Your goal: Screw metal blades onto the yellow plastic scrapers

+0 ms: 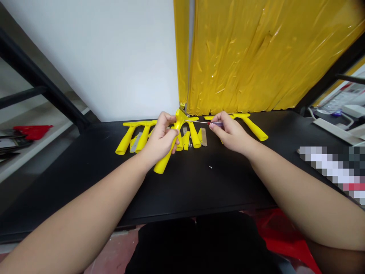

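Observation:
My left hand (162, 139) is wrapped around a yellow plastic scraper (163, 163), its hollow handle slanting down towards me and its head raised. From the right, my right hand (232, 133) grips a small screwdriver (216, 123). The screwdriver's thin shaft points left, and its tip meets the scraper's head. Whether the tip sits in a screw is too small to tell. A tiny screw (210, 167) lies on the black table (182, 190) in front of my hands.
Several more yellow scraper handles lie along the back of the table, one at the left (124, 141) and one at the right (256, 128). Between them are metal blades (203, 137) and yellow plates (186, 140). A white panel (114, 57) and yellow sheeting (242, 57) stand behind.

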A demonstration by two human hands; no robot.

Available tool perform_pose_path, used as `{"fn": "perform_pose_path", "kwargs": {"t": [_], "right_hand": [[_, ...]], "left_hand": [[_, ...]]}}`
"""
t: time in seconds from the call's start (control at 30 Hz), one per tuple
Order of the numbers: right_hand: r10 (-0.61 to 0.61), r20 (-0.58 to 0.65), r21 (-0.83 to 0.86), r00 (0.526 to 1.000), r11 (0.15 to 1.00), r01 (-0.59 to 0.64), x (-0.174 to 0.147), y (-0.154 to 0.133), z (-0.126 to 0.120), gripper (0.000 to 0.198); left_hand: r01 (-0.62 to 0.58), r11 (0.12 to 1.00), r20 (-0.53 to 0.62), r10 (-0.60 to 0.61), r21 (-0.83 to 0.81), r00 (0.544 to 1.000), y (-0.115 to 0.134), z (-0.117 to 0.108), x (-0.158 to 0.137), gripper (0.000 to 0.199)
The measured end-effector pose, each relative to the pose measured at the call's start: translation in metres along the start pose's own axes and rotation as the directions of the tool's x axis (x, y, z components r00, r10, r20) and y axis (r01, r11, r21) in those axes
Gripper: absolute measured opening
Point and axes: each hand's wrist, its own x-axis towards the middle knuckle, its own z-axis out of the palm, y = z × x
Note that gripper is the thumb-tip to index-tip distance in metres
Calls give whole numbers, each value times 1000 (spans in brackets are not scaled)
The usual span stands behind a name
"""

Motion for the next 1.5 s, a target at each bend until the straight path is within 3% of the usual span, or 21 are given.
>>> {"fn": "perform_pose_path", "kwargs": {"t": [0.07, 0.17, 0.3, 0.4, 0.5, 0.7, 0.9, 0.97, 1.07, 1.17, 1.23, 1.3, 1.4, 1.5], "right_hand": [[37, 13, -20, 999, 999, -37, 2, 2, -1, 37], [91, 91, 83, 992, 992, -99, 3, 3, 0, 54], [22, 63, 117, 998, 993, -30, -1, -3, 3, 29], [-4, -7, 30, 1000, 1000, 4, -2, -7, 3, 25], [42, -23, 16, 999, 999, -42, 0, -6, 3, 35], [57, 118, 183, 991, 980, -79, 3, 2, 3, 56], [-121, 64, -76, 991, 989, 126, -3, -9, 2, 37], [-143, 69, -53, 987, 988, 147, -4, -12, 2, 40], [-24, 117, 245, 993, 970, -5, -4, -14, 2, 51], [108, 296, 585, 949, 765, -270, -4, -16, 0, 57], [118, 386, 682, 915, 632, -369, -5, -19, -3, 57], [112, 426, 720, 898, 559, -411, -6, -22, -5, 55], [133, 431, 725, 893, 539, -430, -7, -24, -5, 52], [152, 440, 643, 885, 635, -428, -6, -23, -1, 38]], "left_hand": [[-6, 1000, 12, 6, -8, 1000, 1, 1, -1, 33], [-19, 1000, 27, 19, -6, 999, 2, 2, -2, 33], [-18, 1000, 25, 18, 22, 1000, -2, 0, 0, 29], [-43, 999, 31, 42, 16, 999, -6, -3, 4, 31], [-88, 996, 59, 86, 27, 994, -8, -4, 4, 31], [-115, 992, 101, 109, 56, 989, -4, -3, 1, 30], [-142, 989, 70, 140, 35, 988, -6, -6, 4, 32], [-173, 985, 81, 170, 27, 982, -8, -8, 4, 33], [-218, 976, 126, 212, 31, 969, -9, -11, 3, 33], [-295, 955, 139, 289, 30, 947, -10, -12, 2, 32], [-368, 930, 139, 361, 20, 922, -12, -13, 3, 31], [-438, 899, 162, 428, 30, 889, -14, -14, 4, 31], [-538, 836, 193, 513, 105, 836, -15, -17, 6, 34], [-546, 814, 180, 517, 200, 837, -14, -18, 7, 34]]}}
